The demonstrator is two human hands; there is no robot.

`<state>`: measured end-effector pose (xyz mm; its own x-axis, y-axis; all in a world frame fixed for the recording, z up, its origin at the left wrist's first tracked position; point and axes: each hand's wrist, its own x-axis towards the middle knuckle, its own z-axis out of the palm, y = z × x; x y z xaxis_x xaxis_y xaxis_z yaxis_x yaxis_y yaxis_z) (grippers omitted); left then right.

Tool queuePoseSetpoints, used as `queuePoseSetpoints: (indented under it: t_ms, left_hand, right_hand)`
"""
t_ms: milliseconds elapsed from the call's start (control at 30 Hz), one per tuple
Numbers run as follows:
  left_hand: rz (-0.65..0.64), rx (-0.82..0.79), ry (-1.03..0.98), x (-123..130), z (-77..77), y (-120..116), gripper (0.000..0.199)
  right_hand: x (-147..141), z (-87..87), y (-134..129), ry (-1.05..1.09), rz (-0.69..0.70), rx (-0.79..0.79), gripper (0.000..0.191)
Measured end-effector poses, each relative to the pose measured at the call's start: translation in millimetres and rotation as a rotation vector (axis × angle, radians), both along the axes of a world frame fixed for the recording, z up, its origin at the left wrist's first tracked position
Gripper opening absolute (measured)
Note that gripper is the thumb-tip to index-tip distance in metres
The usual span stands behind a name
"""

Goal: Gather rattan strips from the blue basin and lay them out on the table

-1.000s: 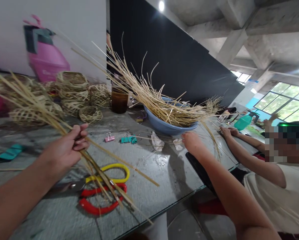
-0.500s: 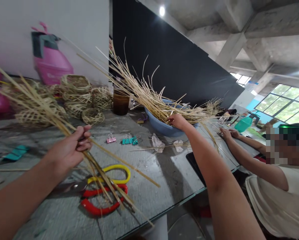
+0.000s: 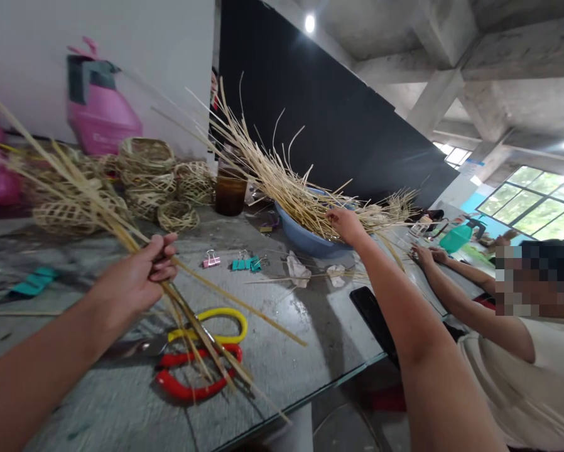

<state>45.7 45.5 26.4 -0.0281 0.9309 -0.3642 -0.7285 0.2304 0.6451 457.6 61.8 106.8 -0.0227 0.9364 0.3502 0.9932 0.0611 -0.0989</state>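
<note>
My left hand [image 3: 143, 270] is closed around a small bundle of bamboo strips [image 3: 91, 194], which fans out to the upper left and down to the lower right. Below it on the table lie scissors with one red and one yellow handle [image 3: 183, 392]; the strips' lower ends cross them. At the blue basin [image 3: 301, 243], my right hand [image 3: 345, 225] has its fingers curled and pinched at the large heap of bamboo strips [image 3: 267, 172]. The heap overhangs the basin on both sides and partly hides the fingertips.
Pink and teal binder clips [image 3: 241, 263] lie mid-table near crumpled white scraps [image 3: 298, 271]. Small woven baskets [image 3: 145, 157], a brown cup [image 3: 230, 191] and a pink spray bottle [image 3: 103, 119] stand behind. A black phone [image 3: 369, 314] sits by the edge; a co-worker's hands [image 3: 426, 256] are at right.
My right hand has shifted slightly right and up across the heap of strips. My left hand keeps its hold on the bundle. The view has moved a little.
</note>
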Motion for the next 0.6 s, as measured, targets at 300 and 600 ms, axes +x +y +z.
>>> queuePoseSetpoints:
  t_ms: [300,600]
  left_hand:
    - [0.0,0.016,0.007,0,-1.2,0,0.035]
    - [-0.006,0.046,0.011,4,11.7,-8,0.038]
  right_hand:
    - [-18,6.3,-22,0.253,0.054,0.526,0.023]
    - [-76,-40.1,-64,0.135,0.371,0.529,0.032]
